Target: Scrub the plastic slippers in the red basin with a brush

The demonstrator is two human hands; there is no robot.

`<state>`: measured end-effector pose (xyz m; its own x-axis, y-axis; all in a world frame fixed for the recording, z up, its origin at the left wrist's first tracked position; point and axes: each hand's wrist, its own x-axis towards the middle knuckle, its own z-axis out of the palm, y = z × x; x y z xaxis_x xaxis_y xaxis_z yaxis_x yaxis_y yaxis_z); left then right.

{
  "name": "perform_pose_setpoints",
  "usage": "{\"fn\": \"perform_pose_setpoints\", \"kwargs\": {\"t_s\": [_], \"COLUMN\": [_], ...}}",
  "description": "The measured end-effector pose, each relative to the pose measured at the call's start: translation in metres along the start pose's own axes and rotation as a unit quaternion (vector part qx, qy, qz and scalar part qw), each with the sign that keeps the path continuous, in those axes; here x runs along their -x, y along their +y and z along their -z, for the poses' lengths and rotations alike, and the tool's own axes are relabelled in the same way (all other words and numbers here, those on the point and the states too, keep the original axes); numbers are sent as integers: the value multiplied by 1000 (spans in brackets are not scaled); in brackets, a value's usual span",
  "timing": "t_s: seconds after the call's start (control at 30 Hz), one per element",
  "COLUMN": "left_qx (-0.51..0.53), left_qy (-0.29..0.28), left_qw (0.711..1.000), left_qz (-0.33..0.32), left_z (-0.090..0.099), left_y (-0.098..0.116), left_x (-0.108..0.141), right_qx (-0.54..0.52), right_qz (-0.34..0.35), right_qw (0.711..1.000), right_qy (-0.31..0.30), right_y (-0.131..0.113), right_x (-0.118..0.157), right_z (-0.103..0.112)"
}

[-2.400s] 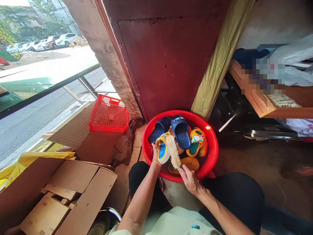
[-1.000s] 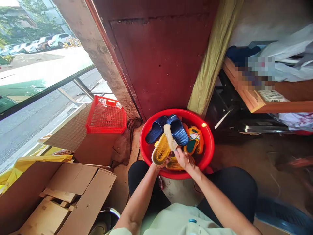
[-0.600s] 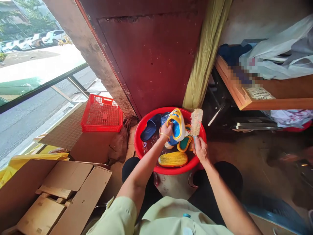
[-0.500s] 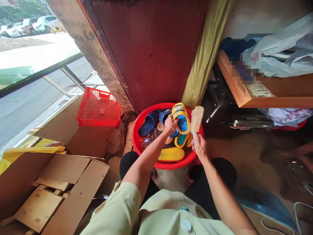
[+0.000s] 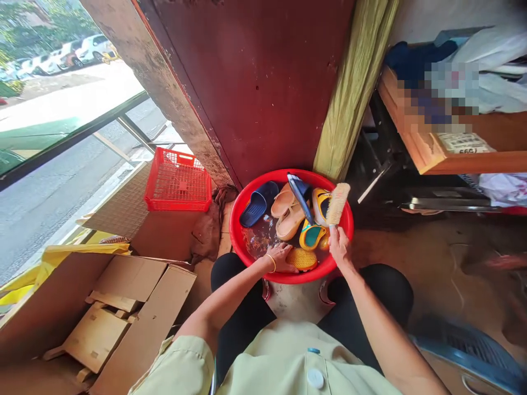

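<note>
A red basin (image 5: pixel 234 233) with dark water stands between my knees, holding several slippers and sandals. Low at its front, my left hand (image 5: pixel 282 258) grips the near end of a yellow slipper (image 5: pixel 302 259), which lies sole up. My right hand (image 5: pixel 340 245), closed round the handle, holds a scrubbing brush (image 5: pixel 338 204) upright over the basin's right side. Behind the brush rests a yellow and white slipper (image 5: pixel 321 206). A navy slipper (image 5: pixel 301 195) leans on edge beside it. Beige sandals (image 5: pixel 289 222), a dark blue slipper (image 5: pixel 252 211) and a yellow-green slipper (image 5: pixel 312 237) lie around them.
A red plastic crate (image 5: pixel 179 186) sits left of the basin, with an open cardboard box (image 5: pixel 164 307) holding wooden pieces nearer me. A dark red door (image 5: pixel 255 82) rises behind. At right, a wooden shelf (image 5: pixel 432 159) carries bags; a blue chair-like object (image 5: pixel 469 351) stands low.
My left hand has let go of the yellow and blue slipper, now in the basin, and moved down to the sole-up yellow slipper. The brush stays in my right hand.
</note>
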<state>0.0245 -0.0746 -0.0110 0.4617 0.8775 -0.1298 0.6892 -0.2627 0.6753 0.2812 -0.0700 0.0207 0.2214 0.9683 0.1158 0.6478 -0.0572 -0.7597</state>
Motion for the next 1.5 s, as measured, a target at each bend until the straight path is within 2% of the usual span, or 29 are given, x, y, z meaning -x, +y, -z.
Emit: {"fn": "perform_pose_setpoints", "kwargs": {"t_s": [0.1,0.2,0.33,0.53,0.63,0.73,0.83,0.93,1.0,1.07,1.17,1.27,1.4,1.5], "left_qx": [2,-46,-107,-94,-82,-60,-9,26,40,59,97,122,148,146], "left_qy": [-23,-27,-28,12,55,147,234,215,188,189,221,222,229,234], "left_qw": [1000,999,994,995,994,985,966,973,978,977,969,967,962,960], "left_qz": [19,6,15,27,39,72,109,83,82,80,55,34,30,39], "left_z": [-4,7,44,111,127,115,81,47,35,32,39,48,56,58], "left_y": [-10,-8,-1,-4,-12,-23,-35,-47,-52,-54,-51,-44,-34,-33], "left_x": [0,-4,4,20,15,-2,-18,-26,-26,-24,-20,-17,-17,-17], "right_qx": [-5,10,2,-4,-8,-13,29,140,191,208,249,309,319,316], "right_qz": [45,84,70,55,59,69,102,132,138,149,172,155,113,119], "right_qw": [997,986,992,994,995,994,988,966,952,941,920,910,922,923], "right_qy": [-67,-141,-108,-95,-86,-79,-114,-170,-194,-220,-249,-230,-188,-184], "right_y": [-15,-22,-18,-14,-16,-23,-41,-61,-71,-76,-77,-79,-89,-92], "right_x": [18,29,24,18,22,25,20,15,18,26,31,7,-33,-27], "right_z": [-19,-30,-32,-37,-40,-41,-47,-57,-65,-72,-74,-69,-64,-68]}}
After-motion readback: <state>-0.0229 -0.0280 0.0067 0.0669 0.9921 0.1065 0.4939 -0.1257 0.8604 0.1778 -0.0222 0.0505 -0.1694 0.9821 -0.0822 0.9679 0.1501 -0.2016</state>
